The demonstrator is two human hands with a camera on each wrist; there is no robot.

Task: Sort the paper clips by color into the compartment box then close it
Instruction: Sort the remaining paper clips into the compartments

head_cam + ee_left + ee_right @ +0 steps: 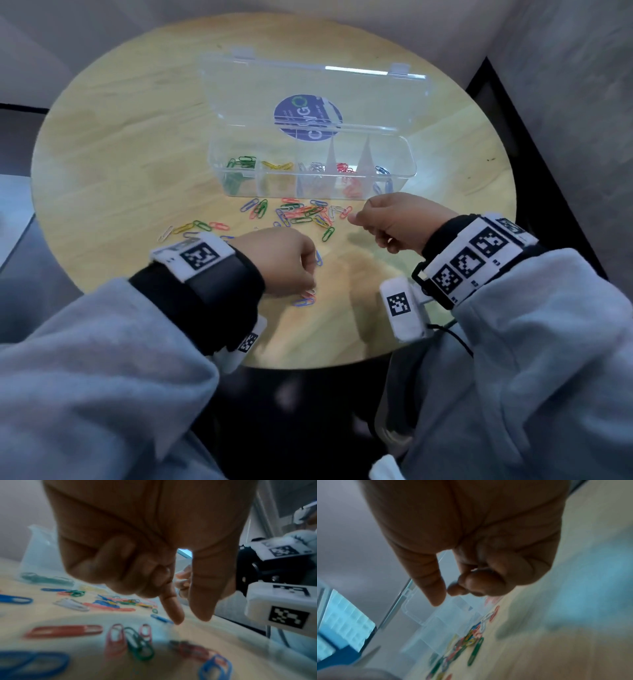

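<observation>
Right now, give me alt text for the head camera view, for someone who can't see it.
Two hands, left and right, hover over loose coloured clips on a round wooden table. Behind them a clear box stands open, holding clips in five colour groups: green, yellow, white, red, blue.

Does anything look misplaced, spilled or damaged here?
Nothing odd. Unsorted paper clips lie loose on the table before the open compartment box; each compartment holds one colour, as far as shows.
</observation>
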